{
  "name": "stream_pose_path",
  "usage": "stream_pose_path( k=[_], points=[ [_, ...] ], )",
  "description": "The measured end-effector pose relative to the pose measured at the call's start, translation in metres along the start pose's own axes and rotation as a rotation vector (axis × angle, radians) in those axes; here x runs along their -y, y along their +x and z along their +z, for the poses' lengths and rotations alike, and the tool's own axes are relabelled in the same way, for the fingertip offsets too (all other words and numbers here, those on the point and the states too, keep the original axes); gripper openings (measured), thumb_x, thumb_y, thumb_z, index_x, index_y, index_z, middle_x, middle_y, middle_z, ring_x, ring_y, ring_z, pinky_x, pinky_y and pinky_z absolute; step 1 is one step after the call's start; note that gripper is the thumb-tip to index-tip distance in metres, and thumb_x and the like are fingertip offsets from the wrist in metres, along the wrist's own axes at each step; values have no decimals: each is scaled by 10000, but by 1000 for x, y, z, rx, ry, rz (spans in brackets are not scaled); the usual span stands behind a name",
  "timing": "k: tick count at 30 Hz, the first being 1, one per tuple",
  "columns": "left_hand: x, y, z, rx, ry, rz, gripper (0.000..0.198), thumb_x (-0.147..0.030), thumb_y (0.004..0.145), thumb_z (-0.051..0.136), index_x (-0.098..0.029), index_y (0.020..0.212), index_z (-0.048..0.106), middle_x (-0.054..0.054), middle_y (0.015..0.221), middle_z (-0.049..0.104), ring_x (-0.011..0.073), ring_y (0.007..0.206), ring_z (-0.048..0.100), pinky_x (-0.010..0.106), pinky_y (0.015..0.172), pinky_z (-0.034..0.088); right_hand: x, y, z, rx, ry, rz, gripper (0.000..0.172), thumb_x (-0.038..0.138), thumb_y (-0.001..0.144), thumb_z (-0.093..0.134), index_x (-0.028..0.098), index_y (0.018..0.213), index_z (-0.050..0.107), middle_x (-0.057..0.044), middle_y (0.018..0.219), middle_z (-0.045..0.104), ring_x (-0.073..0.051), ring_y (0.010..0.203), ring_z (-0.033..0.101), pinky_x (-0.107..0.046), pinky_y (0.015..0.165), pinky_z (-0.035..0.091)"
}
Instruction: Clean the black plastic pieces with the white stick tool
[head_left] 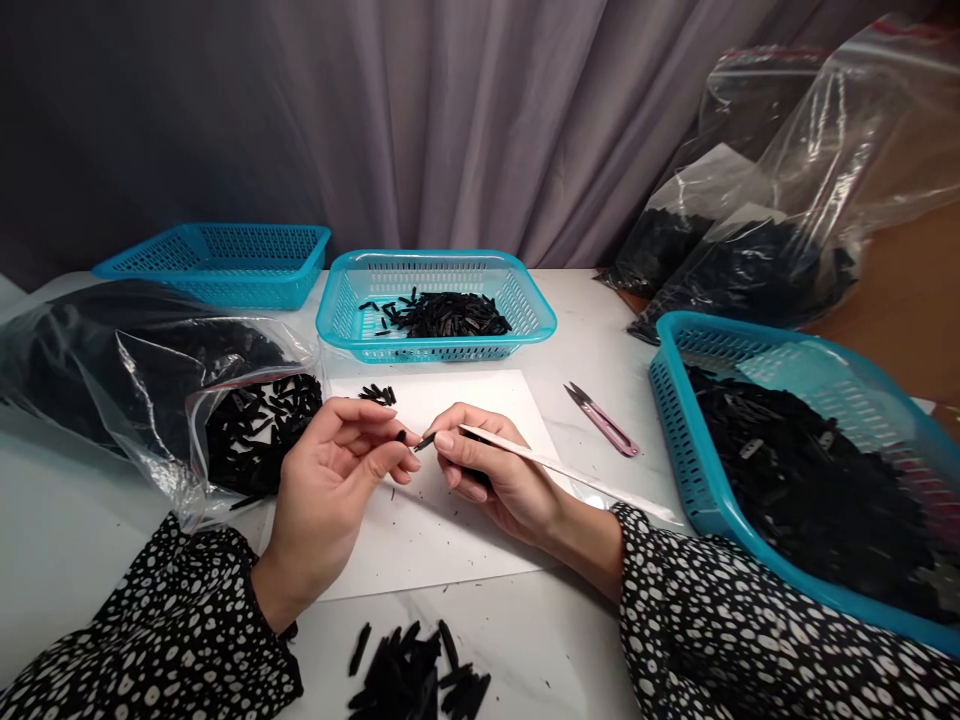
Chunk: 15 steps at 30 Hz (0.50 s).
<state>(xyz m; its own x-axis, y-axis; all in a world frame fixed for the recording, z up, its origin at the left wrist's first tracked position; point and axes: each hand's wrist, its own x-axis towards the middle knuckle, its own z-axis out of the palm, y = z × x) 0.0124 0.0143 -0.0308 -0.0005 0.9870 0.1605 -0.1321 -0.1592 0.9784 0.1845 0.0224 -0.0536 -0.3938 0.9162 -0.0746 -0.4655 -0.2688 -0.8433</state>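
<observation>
My left hand (pixel 330 480) is above a white sheet of paper (pixel 480 540), thumb and fingers pinched on a small black piece (pixel 402 436). Facing it, my right hand (pixel 487 460) is closed around a long, thin, pale tool (pixel 577 468) that runs back over my wrist. A narrow dark tip (pixel 425 441) sticks out from my right fingertips, close to the black piece; whether it belongs to the tool, I cannot tell. Just beyond my hands, several short black pieces (pixel 377 395) lie on the paper, with tiny black crumbs scattered around.
Pink thread snips (pixel 604 422) lie to the right. A blue basket (pixel 324 325) with black pieces stands behind the paper, another blue basket (pixel 300 290) at back left. A fuller basket (pixel 667 400) and plastic bags (pixel 795 230) are at right. An open bag (pixel 187 400) spills pieces at left; a black pile (pixel 409 675) lies in front.
</observation>
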Motion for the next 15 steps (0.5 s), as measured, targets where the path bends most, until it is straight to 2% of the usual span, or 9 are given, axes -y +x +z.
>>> stream_pose_path(
  k=[2,3,6,8,10,12,13,15],
  points=[
    [3,5,-3,-12,2,-3,130,-159,793,778,-193,857,670,-4,774,775,110,614,714,196,589,594,5,-5,1,39,-121,-27,148,320,870,718,182,843,672,56,567,564,-65,441,346,-200,418,232],
    [5,7,-4,-22,12,-7,115,-172,794,780,-186,839,675,5,782,777,110,618,711,199,595,592,8,-8,2,104,-214,-35,139,312,882,710,181,846,681,51,583,572,-73,463,389,-198,435,278],
    [9,12,-6,-43,38,-27,108,-198,786,784,-176,841,693,16,794,776,122,638,717,217,612,597,15,-18,10,482,-518,-11,106,248,911,681,158,865,711,-10,723,673,-113,615,569,-213,578,447],
    [10,13,-7,-45,41,-48,124,-219,786,776,-178,874,700,16,805,773,136,661,730,238,628,608,17,-23,16,719,-722,-18,101,203,938,645,143,917,725,-52,813,725,-138,709,641,-233,696,499],
    [11,12,-8,-42,43,-61,145,-246,790,762,-179,902,701,17,818,769,147,672,736,261,646,616,19,-27,20,821,-874,-32,114,202,952,638,141,973,732,-72,853,748,-150,743,671,-239,747,505],
    [11,11,-9,-35,55,-64,171,-273,796,745,-180,932,699,22,819,765,156,679,738,280,660,619,23,-27,23,760,-916,-47,140,254,956,644,148,961,736,-70,848,750,-149,722,668,-238,720,501],
    [12,11,-9,-29,65,-62,185,-284,798,737,-180,946,698,24,810,762,161,683,737,288,662,618,26,-26,24,669,-904,-70,171,297,953,651,152,918,734,-59,811,738,-144,687,651,-236,682,494],
    [13,12,-11,-13,83,-51,204,-300,796,724,-180,959,697,21,766,748,166,666,727,294,647,610,37,-18,24,407,-891,-153,283,400,940,652,161,799,705,-24,699,681,-132,608,585,-234,600,455]
  ],
)
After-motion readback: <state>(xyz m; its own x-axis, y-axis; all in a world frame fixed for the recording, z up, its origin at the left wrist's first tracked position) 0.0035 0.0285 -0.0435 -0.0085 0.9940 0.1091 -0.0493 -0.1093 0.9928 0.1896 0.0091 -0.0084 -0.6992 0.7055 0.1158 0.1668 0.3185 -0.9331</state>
